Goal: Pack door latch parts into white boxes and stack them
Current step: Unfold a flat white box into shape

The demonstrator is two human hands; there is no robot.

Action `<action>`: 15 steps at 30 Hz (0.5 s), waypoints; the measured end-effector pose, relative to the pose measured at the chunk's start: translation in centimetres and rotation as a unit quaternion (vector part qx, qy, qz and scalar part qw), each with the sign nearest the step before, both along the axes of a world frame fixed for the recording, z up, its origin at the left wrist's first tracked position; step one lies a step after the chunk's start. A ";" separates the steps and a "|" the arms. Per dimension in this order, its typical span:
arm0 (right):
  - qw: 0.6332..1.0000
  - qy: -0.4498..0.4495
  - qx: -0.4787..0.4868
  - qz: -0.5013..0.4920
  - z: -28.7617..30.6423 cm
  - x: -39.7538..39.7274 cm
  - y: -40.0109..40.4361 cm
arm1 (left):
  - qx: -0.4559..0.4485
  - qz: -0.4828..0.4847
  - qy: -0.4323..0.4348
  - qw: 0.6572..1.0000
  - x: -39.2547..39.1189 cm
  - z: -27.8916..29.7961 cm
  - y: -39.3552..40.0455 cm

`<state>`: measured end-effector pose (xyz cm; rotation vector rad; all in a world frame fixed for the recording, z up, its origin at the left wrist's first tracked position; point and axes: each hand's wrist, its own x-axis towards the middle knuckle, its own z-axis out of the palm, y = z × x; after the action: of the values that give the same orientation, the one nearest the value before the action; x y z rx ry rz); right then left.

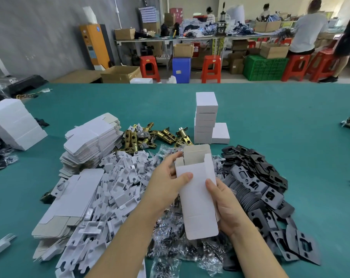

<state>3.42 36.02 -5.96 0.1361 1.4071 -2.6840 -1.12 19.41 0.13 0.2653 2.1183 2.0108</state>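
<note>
You hold one white box (pixel 198 197) in both hands, above the heap in front of you. Your left hand (pixel 166 187) grips its upper left edge, thumb across the front face, fingers curled behind. Your right hand (pixel 226 209) clamps the lower right side, thumb on the front, palm under the edge. The box stands roughly upright, tilted slightly left, top flaps open, inside looks empty from here.

Under your hands: clear plastic bags (pixel 182 251) of small dark parts. Left of them, a pile of white card inserts (pixel 118 189) and flat unfolded box blanks (pixel 74 199). Right, a heap of black strike plates (pixel 264 187).

Further out, a stack of flat white blanks (pixel 94 141), then brass latch bolts (pixel 150 137) lying loose on the green table (pixel 290 127). Just beyond the held box, a stack of closed white boxes (pixel 206 117), one more box (pixel 220 133) leaning beside it.

Far left, another white box stack (pixel 15 123). Background: red stools (pixel 211 68), people at benches.
</note>
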 end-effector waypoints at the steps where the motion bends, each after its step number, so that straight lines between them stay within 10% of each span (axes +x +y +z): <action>1: 1.000 0.005 0.010 0.001 0.1 0.1 0.0 | -0.001 0.000 -0.001 1.000 0.0 0.0 -0.1; 15: 0.984 0.054 0.171 -0.018 0.9 0.5 0.3 | -0.013 0.066 0.026 0.997 0.6 -1.5 -0.6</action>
<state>3.93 36.28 -5.02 0.0450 1.9069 -2.4847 -0.56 18.85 -1.40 0.1796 2.2462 2.0684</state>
